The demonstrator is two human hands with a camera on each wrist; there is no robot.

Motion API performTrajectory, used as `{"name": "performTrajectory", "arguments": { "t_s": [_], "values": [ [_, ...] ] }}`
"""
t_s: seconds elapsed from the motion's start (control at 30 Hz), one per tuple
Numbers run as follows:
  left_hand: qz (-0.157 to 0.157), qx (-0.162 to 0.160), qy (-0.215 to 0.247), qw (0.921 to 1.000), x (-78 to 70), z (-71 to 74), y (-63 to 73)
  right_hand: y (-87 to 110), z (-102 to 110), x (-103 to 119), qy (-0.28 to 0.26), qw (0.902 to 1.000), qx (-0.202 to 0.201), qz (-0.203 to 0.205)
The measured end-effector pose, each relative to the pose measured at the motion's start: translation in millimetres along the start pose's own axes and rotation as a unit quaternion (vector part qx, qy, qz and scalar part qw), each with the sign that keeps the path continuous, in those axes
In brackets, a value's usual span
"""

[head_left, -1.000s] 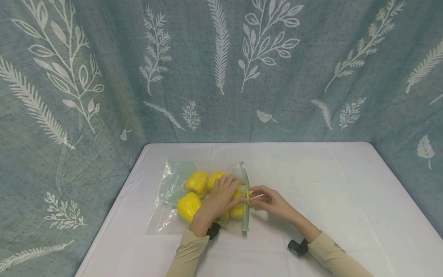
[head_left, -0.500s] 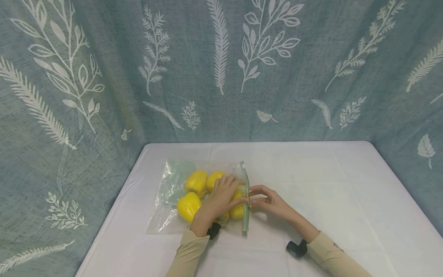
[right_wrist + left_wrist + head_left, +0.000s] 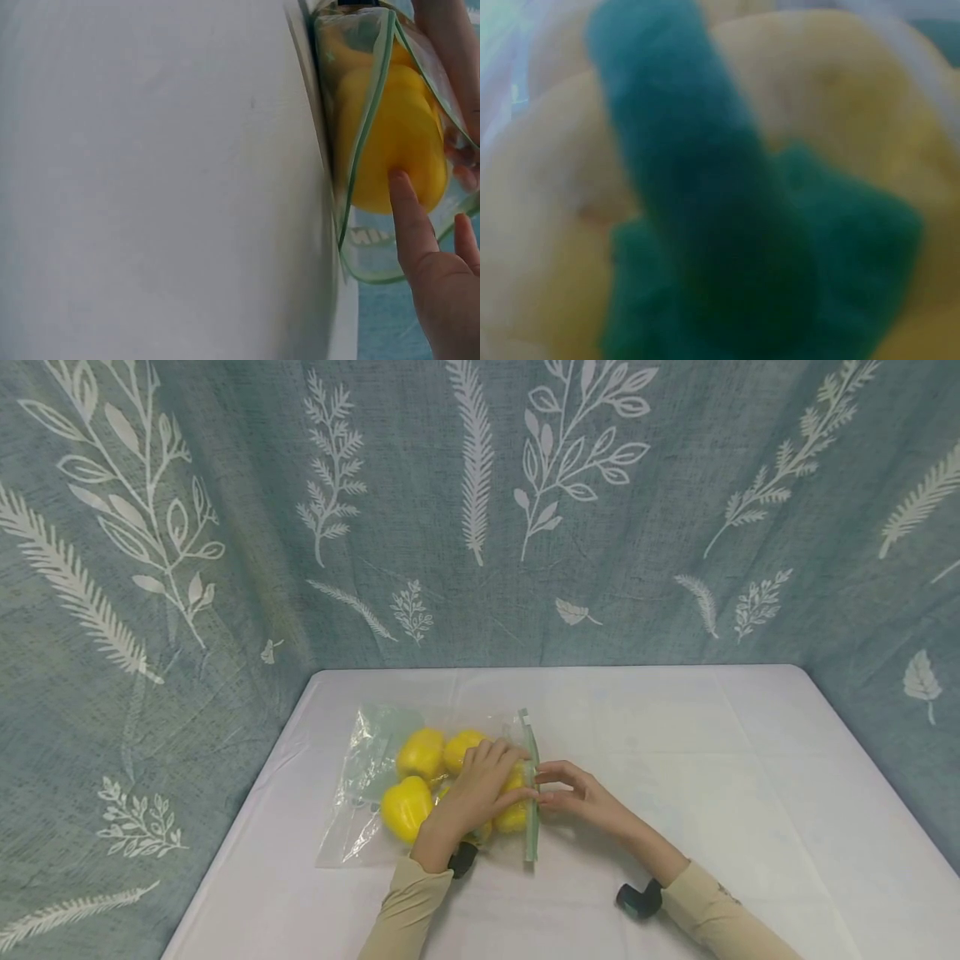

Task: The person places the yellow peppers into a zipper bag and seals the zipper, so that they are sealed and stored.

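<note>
Several yellow bell peppers [image 3: 407, 808] lie inside a clear zip bag [image 3: 341, 835] on the table. My left hand [image 3: 480, 785] rests over the bag's top, its fingers and thumb reaching toward the green-edged mouth [image 3: 532, 839]. From the right, my right hand [image 3: 581, 793] meets that mouth. In the right wrist view, one straight finger [image 3: 409, 214] touches a pepper [image 3: 397, 142] just within the parted mouth. The left wrist view is blurred and close, with a green pepper stem [image 3: 705, 195] filling its middle. Some peppers are partly hidden under my left hand.
A white cloth-covered table [image 3: 675, 752] extends to the right. Patterned blue-green curtains [image 3: 420, 527] hang behind it and at both sides. Black wrist cameras [image 3: 639, 900] sit near both cuffs, one close to the bag's front edge.
My right hand has edged left against the bag's mouth. The peppers have shifted slightly left inside the bag, while my left hand has stayed almost still.
</note>
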State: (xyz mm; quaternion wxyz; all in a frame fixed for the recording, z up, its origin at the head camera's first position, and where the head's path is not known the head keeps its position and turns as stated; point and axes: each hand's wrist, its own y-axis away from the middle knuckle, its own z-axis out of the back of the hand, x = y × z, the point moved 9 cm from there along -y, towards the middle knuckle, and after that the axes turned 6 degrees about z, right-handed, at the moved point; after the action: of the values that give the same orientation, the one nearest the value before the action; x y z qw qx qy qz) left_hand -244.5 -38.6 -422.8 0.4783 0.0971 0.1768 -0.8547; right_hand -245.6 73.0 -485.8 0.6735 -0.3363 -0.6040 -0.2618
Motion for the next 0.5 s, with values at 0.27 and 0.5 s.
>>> {"name": "performTrajectory", "arguments": {
  "t_s": [0.27, 0.5],
  "values": [
    [0.003, -0.001, -0.002, 1.0, -0.5, 0.7, 0.6, -0.1, -2.0, -5.3, -0.015, 0.9993, -0.01, -0.032],
    [0.004, -0.001, 0.001, 1.0, -0.5, 0.3, 0.2, -2.1, -4.1, -4.3, -0.015, 0.9987, -0.021, -0.044]
  ]
}}
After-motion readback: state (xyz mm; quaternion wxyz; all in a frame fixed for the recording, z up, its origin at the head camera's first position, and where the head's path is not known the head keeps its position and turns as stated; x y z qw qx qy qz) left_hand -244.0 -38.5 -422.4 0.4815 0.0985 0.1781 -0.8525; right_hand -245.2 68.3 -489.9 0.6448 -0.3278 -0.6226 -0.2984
